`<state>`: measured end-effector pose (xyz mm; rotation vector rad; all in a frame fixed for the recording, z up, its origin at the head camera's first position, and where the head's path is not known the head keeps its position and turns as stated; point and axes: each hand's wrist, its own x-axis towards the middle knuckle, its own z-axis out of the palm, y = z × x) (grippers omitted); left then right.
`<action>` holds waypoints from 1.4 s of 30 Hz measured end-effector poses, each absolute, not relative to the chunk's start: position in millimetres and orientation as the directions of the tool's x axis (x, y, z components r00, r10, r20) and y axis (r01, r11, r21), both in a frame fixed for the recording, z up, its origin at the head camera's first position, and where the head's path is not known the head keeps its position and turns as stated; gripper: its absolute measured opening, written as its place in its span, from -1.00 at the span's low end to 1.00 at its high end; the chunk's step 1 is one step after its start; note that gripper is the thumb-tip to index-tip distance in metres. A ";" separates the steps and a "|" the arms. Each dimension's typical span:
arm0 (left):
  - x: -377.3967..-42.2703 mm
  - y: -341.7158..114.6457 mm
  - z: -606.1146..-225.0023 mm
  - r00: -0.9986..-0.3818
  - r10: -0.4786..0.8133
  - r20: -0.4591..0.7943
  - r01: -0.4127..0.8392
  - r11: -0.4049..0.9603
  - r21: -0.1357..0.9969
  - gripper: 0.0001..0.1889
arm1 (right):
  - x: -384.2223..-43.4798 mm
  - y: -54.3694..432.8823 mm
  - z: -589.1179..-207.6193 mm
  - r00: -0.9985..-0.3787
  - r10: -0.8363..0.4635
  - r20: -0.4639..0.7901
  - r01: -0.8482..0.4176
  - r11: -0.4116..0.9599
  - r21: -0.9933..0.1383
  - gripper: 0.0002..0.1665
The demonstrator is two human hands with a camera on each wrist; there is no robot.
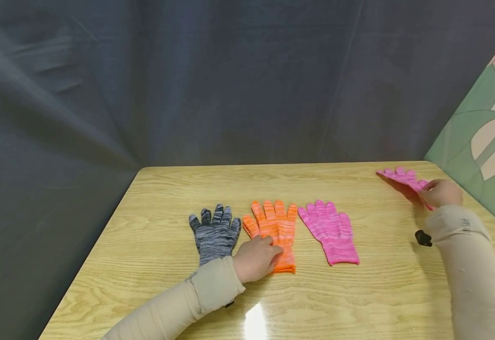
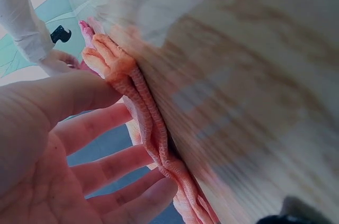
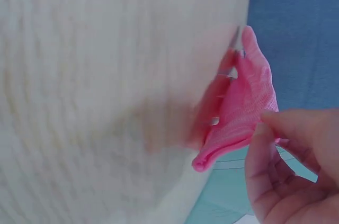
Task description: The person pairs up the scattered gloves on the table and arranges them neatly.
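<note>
Far right in the head view, my right hand holds a pink knit glove tilted up off the table. The right wrist view shows thumb and fingertips pinching that glove near its side edge. My left hand lies over the lower part of an orange glove. In the left wrist view its fingers extend, fairly straight, to the orange glove's folded edge. A second pink glove lies flat to its right. A grey glove lies to its left, partly behind my left forearm.
The gloves lie on a wood-grain table. A dark curtain hangs behind it and along the left. At the right edge stands a panel with green leaf shapes.
</note>
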<state>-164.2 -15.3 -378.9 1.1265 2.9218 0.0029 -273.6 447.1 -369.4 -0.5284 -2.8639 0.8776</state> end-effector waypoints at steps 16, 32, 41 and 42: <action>-164.6 -15.9 -381.1 -0.734 0.679 0.015 0.679 0.734 0.015 -0.78 | -263.9 426.6 -339.3 -0.920 0.371 0.122 0.248 0.796 -0.552 -0.58; -164.7 -16.1 -379.8 -0.727 0.686 0.029 0.686 0.727 0.011 -0.81 | -258.1 422.4 -333.6 -0.906 0.393 0.155 0.240 0.781 -0.576 -0.57; -165.5 -16.6 -380.7 -0.723 0.690 0.021 0.691 0.723 0.023 -0.80 | -256.0 421.0 -337.3 -0.910 0.371 0.187 0.201 0.787 -0.583 -0.55; -165.5 -16.7 -380.6 -0.723 0.691 0.021 0.691 0.722 0.024 -0.80 | -255.7 420.8 -337.6 -0.909 0.370 0.192 0.199 0.789 -0.581 -0.55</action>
